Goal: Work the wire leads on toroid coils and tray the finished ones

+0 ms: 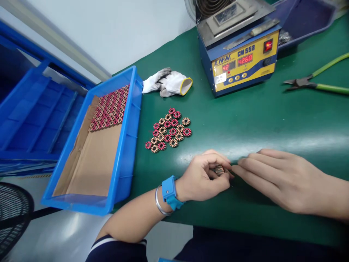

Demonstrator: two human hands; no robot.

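Observation:
My left hand (201,178), with a blue strap and a metal bangle at the wrist, pinches a small wound toroidal coil (219,170) just above the green table. Its fingers cover most of the coil. My right hand (286,180) is at the right, its fingers pressed together and their tips meeting near the coil. Whatever those tips pinch, perhaps a thin wire end, is too small to make out. Beyond my left hand, several loose toroidal coils (167,138), some pink and some copper-toned, lie in a cluster on the table.
A blue bin (127,145) at the left holds packed rows of coils on cardboard. White gloves (174,83) lie behind the cluster. A lit blue-and-yellow solder pot (245,62) stands at the back, a knife on it. Green-handled cutters (302,83) rest at right, below a purple tray (308,25).

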